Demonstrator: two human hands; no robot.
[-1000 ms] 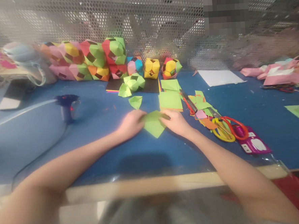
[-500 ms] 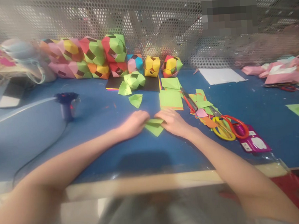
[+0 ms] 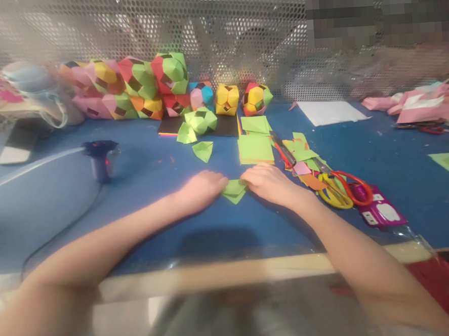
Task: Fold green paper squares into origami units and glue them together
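Between my hands a small green paper (image 3: 235, 191) lies on the blue table, partly folded, with a point toward me. My left hand (image 3: 206, 188) has its curled fingers closed at the paper's left edge. At the right edge, my right hand (image 3: 265, 179) grips it the same way; both sets of fingertips are partly hidden. Just beyond lie a folded green piece (image 3: 202, 151) and a stack of green paper squares (image 3: 256, 149). Joined green folded pieces (image 3: 201, 121) rest farther back.
Colourful paper balls (image 3: 139, 77) stand along the mesh panel. A blue glue gun (image 3: 101, 160) with a cord is at left. Paper scraps (image 3: 303, 155), scissors (image 3: 351, 188) and a purple packet (image 3: 384, 211) lie at right, with white paper (image 3: 331, 112) behind.
My hands have moved slightly apart along the green paper, and my right hand has shifted right. The paper's upper flap now lies flatter and lower over the point.
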